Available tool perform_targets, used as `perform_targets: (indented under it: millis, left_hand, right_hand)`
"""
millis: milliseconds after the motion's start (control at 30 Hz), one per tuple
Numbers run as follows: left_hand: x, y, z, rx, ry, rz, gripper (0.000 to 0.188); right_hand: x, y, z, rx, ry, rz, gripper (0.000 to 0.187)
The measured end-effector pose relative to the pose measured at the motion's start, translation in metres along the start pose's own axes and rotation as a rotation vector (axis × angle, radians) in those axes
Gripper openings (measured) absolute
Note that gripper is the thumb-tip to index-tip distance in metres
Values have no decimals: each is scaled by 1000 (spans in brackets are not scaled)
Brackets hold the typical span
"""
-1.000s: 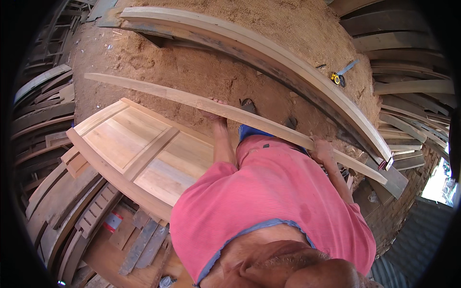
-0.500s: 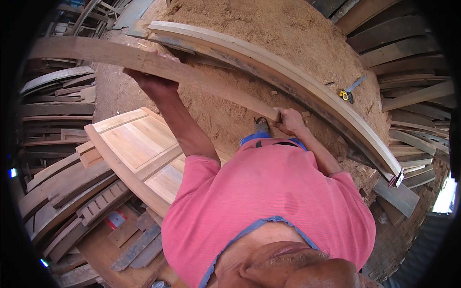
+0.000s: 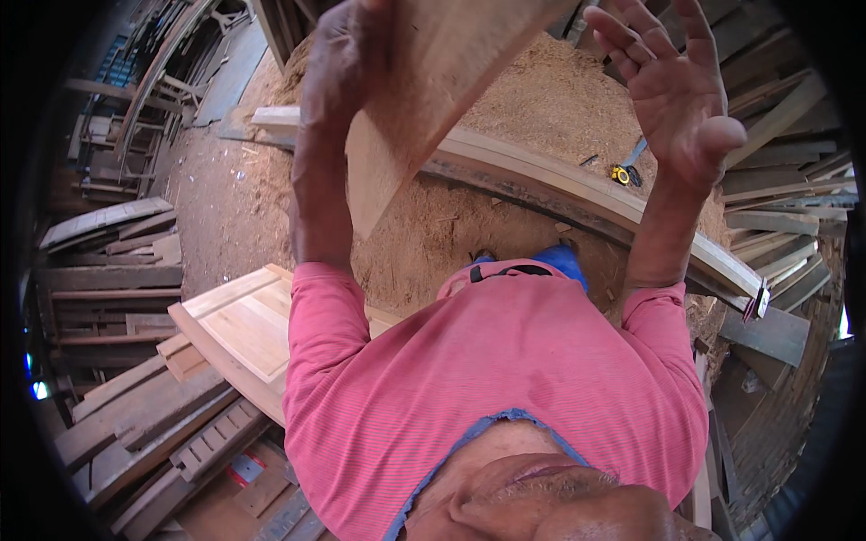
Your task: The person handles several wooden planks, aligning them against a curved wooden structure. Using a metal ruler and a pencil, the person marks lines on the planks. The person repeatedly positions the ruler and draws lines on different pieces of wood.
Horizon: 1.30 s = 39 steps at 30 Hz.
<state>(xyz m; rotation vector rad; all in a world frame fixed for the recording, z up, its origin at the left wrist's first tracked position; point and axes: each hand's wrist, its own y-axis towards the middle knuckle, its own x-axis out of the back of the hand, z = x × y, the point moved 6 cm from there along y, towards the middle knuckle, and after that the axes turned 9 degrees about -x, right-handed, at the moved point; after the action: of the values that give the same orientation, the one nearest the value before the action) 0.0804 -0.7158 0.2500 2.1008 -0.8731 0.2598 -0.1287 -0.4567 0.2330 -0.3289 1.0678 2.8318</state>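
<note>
While supporting the board point(image 3: 442, 81) aloft over the sawdust point(image 3: 532, 90), seemingly clamped in the fingers of the left hand point(image 3: 338, 65) to bear its weight, holds the right hand point(image 3: 677, 113) empty beside it, with fingers spread.

Pale brown wooden board point(image 3: 444, 83) (upper end out of view), aslant in mid-air, tapering downward.

Below the left hand point(image 3: 347, 59) and right hand point(image 3: 672, 90), sawdust point(image 3: 559, 99) strews the floor point(image 3: 216, 207). A narrow surface point(image 3: 541, 204) crosses under both, a long pale beam point(image 3: 559, 180) lying along it; a tape measure point(image 3: 622, 175) rests on the sawdust below the right hand.
</note>
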Motion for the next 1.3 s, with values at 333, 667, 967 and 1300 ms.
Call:
perform_targets:
  millis: [333, 667, 967, 1300]
  left_hand:
    - [-305, 4, 61, 129, 316, 1047, 87]
    - [-437, -1, 184, 172, 260, 1414, 85]
    - [-496, 18, 313, 115, 257, 1605, 78]
    - [-562, 6, 443, 294, 207, 1627, 74]
  right_hand:
    - [159, -176, -85, -109, 498, -1248, 59]
    - [251, -283, -207, -447, 699, -1799, 57]
    - [305, -277, -323, -385, 843, -1922, 52]
    - [358, -287, -419, -386, 746, -1899, 49]
